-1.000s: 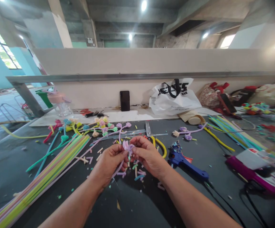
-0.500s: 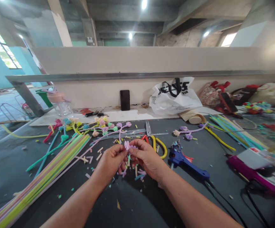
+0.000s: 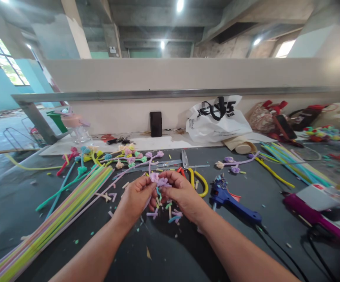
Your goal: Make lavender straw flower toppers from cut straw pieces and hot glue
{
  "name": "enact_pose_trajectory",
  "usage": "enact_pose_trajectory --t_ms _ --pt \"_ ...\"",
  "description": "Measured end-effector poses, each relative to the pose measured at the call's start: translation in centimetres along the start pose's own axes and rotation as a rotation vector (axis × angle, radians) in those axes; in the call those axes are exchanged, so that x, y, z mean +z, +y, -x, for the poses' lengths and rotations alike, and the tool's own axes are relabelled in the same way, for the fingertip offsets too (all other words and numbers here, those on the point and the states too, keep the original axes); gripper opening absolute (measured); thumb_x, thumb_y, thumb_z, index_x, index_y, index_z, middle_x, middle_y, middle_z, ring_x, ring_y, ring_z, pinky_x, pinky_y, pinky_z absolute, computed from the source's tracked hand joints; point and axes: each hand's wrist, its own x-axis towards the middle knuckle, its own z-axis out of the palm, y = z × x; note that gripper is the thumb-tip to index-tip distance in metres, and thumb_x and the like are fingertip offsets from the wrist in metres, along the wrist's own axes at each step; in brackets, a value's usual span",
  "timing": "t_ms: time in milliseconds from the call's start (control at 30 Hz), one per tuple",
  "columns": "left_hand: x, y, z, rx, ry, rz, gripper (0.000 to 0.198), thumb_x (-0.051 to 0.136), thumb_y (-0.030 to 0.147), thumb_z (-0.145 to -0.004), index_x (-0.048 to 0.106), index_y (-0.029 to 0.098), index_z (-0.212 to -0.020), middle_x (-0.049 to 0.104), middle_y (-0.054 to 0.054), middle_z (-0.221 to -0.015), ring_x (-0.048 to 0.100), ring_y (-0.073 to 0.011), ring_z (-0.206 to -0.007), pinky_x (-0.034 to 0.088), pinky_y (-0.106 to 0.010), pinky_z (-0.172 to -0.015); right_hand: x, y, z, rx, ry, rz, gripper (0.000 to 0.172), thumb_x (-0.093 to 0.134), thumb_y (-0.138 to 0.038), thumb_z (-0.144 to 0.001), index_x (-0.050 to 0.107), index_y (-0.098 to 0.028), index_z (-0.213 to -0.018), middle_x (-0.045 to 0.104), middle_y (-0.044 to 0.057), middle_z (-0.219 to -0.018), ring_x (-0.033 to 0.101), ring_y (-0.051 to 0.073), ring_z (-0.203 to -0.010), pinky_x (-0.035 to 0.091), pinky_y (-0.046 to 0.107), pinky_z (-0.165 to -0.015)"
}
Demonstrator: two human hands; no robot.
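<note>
Between my two hands is a small lilac pipe-cleaner flower (image 3: 155, 178), held just above the dark tabletop. My left hand (image 3: 139, 192) pinches its left side with thumb and forefinger. From the right, my right hand (image 3: 178, 192) closes its fingertips on the same flower; part of it is hidden behind the fingers. Beneath the hands lie short pipe-cleaner offcuts (image 3: 174, 215) in lilac, green and cream. Just behind my right hand are scissors (image 3: 204, 184) with yellow handles. A blue glue gun (image 3: 237, 207) rests to the right of that hand.
A bundle of long pipe cleaners (image 3: 67, 205) stretches along the left. Finished flower stems (image 3: 129, 152) lie behind it. A black phone (image 3: 156, 124) leans against the back panel, near a white bag (image 3: 218, 121). A purple-and-white device (image 3: 319, 211) sits at the right.
The lilac flower shows more between my fingertips and looks wider, its petals turned more toward me. Both hands stay nearly in place. The whole view has shifted slightly.
</note>
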Motion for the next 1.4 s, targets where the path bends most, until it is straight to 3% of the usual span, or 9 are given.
enact_pose_trajectory --t_ms 133,333,567,833,1033,1200,1400 --pt "-0.2 -0.12 -0.11 0.009 -0.001 -0.006 0.019 0.06 0.033 -0.069 0.053 0.016 -0.066 0.052 0.006 -0.047 0.047 -0.0072 -0.036 0.042 -0.018 -0.036 0.0 -0.21 0.2 0.062 -0.053 -0.106 0.032 0.065 -0.013 -0.063 0.052 -0.019 -0.092 0.059 -0.003 -0.072 0.054 0.008 -0.056 0.047 0.021 -0.05" --pt "-0.34 -0.52 -0.04 -0.016 -0.045 -0.007 0.019 0.063 0.033 -0.069 0.058 0.014 -0.069 0.055 0.004 -0.049 0.048 -0.0071 -0.04 0.043 -0.018 -0.041 0.02 0.04 0.06 0.085 -0.012 -0.069 0.03 0.073 -0.032 -0.065 0.055 -0.017 -0.084 0.056 -0.005 -0.062 0.05 0.007 -0.048 0.041 0.019 -0.044" --pt "-0.64 -0.4 0.3 -0.15 -0.18 0.286 0.022 0.069 0.031 -0.068 0.056 0.013 -0.066 0.055 0.004 -0.052 0.048 -0.0046 -0.04 0.038 -0.015 -0.04 0.02 -0.28 0.26 0.035 0.005 -0.069 0.023 0.075 -0.028 -0.063 0.059 -0.017 -0.076 0.058 -0.005 -0.064 0.047 0.005 -0.045 0.04 0.018 -0.045" --pt "-0.78 -0.08 0.49 -0.13 -0.229 0.266 0.021 0.067 0.031 -0.07 0.055 0.014 -0.068 0.053 0.004 -0.052 0.046 -0.0038 -0.037 0.035 -0.014 -0.036 -0.42 -0.23 0.15 -0.006 0.026 0.004 0.015 0.071 -0.025 -0.064 0.06 -0.017 -0.071 0.057 -0.005 -0.06 0.049 0.007 -0.046 0.039 0.02 -0.045" --pt "-0.77 -0.25 0.22 -0.033 -0.167 0.082 0.021 0.064 0.034 -0.071 0.053 0.016 -0.07 0.052 0.006 -0.055 0.045 -0.0042 -0.036 0.035 -0.014 -0.032 -0.31 -0.18 0.06 0.053 0.035 -0.03 0.016 0.069 -0.024 -0.064 0.059 -0.017 -0.075 0.056 -0.005 -0.059 0.045 0.006 -0.042 0.041 0.019 -0.043" --pt "-0.5 -0.11 0.21 0.053 -0.025 -0.115 0.021 0.063 0.036 -0.07 0.055 0.017 -0.072 0.051 0.006 -0.05 0.049 -0.0081 -0.037 0.041 -0.018 -0.035 -0.12 -0.39 0.14 0.075 0.024 -0.108 0.022 0.073 -0.026 -0.062 0.059 -0.018 -0.076 0.052 -0.006 -0.058 0.04 0.004 -0.04 0.042 0.019 -0.041" --pt "-0.49 -0.08 0.51 0.139 0.104 -0.301 0.015 0.062 0.034 -0.07 0.055 0.02 -0.069 0.053 0.004 -0.052 0.053 -0.0118 -0.042 0.043 -0.021 -0.039 0.23 -0.46 0.37 0.083 -0.012 -0.124 0.027 0.076 -0.023 -0.059 0.061 -0.018 -0.08 0.056 -0.006 -0.062 0.045 0.005 -0.043 0.044 0.019 -0.042"
